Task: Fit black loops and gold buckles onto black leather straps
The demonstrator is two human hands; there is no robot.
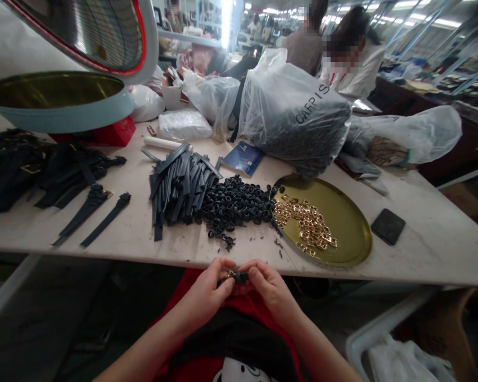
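Note:
Just in front of the table edge, above my lap, both hands grip a short dark strap (242,277) with a gold buckle (231,274). My left hand (212,284) pinches the buckle end between thumb and fingers. Closed round the other end is my right hand (267,284), its thumb on top. Much of the strap is hidden by my fingers. On the table ahead lie a pile of flat dark strips (183,185), a heap of small black loops (239,201) and a gold tray (348,233) with many gold buckles (314,225).
Bundles of dark straps (11,170) and two single straps (107,217) lie at left, below a scale with a pale blue pan (63,116). A blue booklet (244,158), a large plastic bag (290,111) and a black phone-like slab (388,226) also lie there. People stand behind.

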